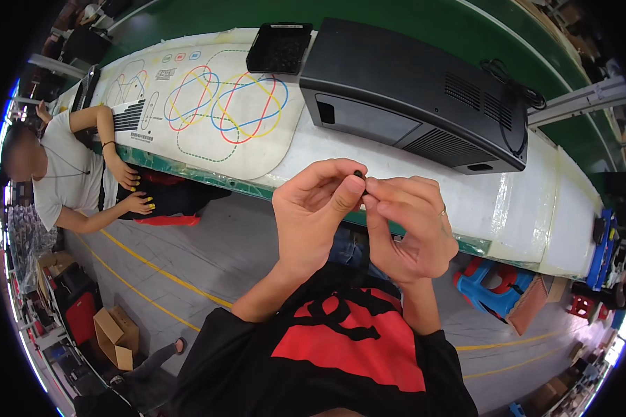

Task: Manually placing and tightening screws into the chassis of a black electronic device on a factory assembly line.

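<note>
Both hands meet in front of my chest, just over the near edge of the workbench. Thumb and fingers of my left hand (313, 208) pinch a small black part (358, 174), too small to name its kind. From the other side, my right hand (410, 219) closes its fingertips on the same piece. Most of it is hidden behind the fingers. Beyond my hands, on the bench, stands a large black appliance housing (424, 90) with vent slots and a rectangular opening.
A black tray (279, 48) of small dark parts sits left of the housing. A printed white mat (188, 104) covers the left bench. A coiled black cable (511, 83) lies by the housing. A co-worker (76, 167) sits at left; a blue stool (490, 288) stands below right.
</note>
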`<move>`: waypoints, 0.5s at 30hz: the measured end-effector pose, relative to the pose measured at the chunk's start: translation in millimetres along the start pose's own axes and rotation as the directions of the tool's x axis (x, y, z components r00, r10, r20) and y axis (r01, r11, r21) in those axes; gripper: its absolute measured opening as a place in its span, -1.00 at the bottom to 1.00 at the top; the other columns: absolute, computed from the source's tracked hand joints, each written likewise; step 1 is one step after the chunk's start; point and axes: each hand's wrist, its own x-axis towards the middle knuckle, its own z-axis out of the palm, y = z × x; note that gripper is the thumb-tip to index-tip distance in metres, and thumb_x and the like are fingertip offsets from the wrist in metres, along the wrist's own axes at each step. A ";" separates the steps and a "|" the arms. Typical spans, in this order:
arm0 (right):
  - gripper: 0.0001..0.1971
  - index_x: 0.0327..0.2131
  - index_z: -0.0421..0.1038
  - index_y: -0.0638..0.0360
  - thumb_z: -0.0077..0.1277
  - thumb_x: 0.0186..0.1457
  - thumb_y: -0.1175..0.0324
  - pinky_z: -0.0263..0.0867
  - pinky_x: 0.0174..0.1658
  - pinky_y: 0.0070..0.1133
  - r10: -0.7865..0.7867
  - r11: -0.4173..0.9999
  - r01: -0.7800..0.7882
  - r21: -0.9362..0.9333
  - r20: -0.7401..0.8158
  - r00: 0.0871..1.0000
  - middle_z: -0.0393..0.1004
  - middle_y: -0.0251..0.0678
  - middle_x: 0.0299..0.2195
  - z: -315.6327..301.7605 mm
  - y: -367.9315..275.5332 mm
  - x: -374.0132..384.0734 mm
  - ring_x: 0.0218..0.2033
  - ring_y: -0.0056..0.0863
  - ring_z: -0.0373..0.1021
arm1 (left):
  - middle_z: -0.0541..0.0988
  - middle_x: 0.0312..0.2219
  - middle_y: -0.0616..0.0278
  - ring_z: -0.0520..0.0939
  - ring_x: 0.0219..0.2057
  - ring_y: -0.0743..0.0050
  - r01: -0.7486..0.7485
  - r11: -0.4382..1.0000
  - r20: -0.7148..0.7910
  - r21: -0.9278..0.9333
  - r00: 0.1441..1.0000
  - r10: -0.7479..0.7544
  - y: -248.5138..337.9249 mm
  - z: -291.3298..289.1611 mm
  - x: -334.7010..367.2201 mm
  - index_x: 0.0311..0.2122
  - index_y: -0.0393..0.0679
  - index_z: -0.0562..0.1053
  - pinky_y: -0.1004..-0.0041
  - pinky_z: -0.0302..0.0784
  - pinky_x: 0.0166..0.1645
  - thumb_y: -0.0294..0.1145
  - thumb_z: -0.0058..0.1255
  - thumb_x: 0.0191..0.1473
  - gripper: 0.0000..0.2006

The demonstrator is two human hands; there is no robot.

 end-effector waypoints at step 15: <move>-0.59 -0.28 0.31 0.27 0.19 -0.25 0.79 0.38 -0.33 -0.50 0.045 0.996 -0.042 0.081 -0.029 0.999 0.55 -0.12 -0.40 -18.5 9.9 -8.6 -0.42 -0.31 0.46 | 0.58 -0.32 0.17 0.60 -0.32 0.52 0.209 0.967 0.089 -0.149 0.976 -0.197 -14.2 4.1 1.7 -0.16 -0.38 0.48 0.55 0.54 -0.21 -0.54 0.08 0.12 -0.81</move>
